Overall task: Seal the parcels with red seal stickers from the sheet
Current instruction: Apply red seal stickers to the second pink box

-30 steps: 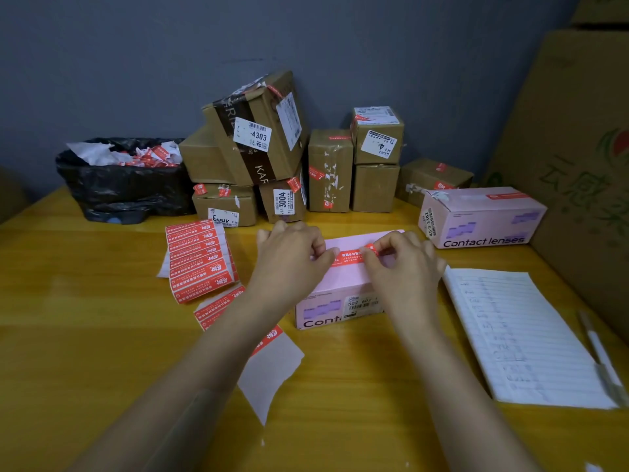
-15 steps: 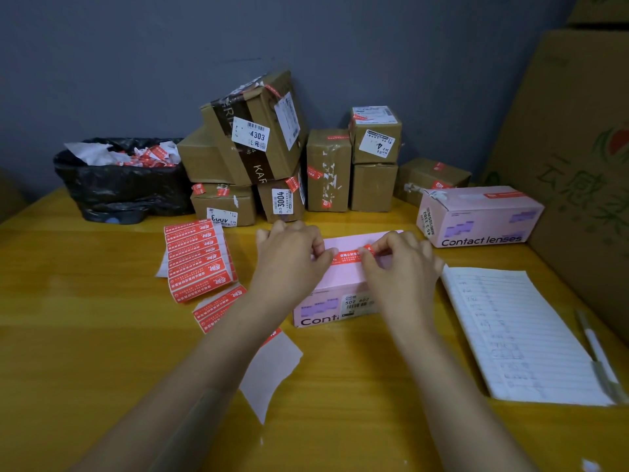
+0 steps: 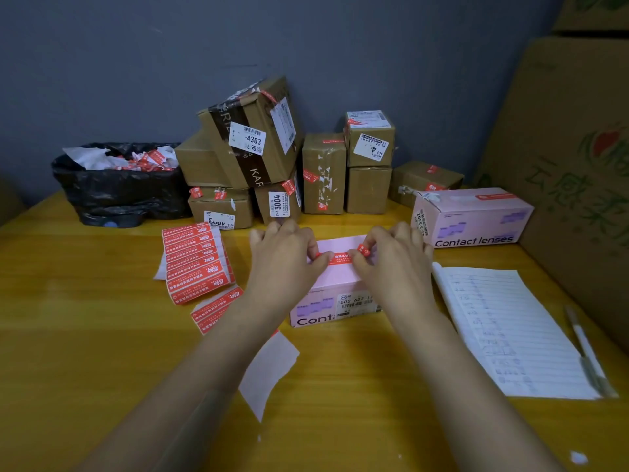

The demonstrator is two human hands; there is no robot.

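A pink contact-lens box [image 3: 335, 279] lies on the wooden table [image 3: 85, 318] in front of me. A red seal sticker [image 3: 341, 256] stretches across its top. My left hand [image 3: 284, 257] pinches the sticker's left end and my right hand [image 3: 391, 264] pinches its right end, which curls up slightly. Both hands hide parts of the box top. Left of the box, a stack of red sticker sheets [image 3: 195, 260] lies flat, with a smaller sheet [image 3: 218, 310] and a blank white backing paper [image 3: 269, 369] nearer to me.
Brown parcels [image 3: 252, 148] with red seals are piled against the grey wall. A second pink box [image 3: 473, 216] sits at the right. A black-lined bin [image 3: 115, 185] of scraps stands back left. A lined notepad [image 3: 507, 332], a pen [image 3: 585, 352] and big cartons [image 3: 578, 165] fill the right side.
My hands have stayed at the two ends of the sticker on the pink box. The right end now curls up more between my right fingers.
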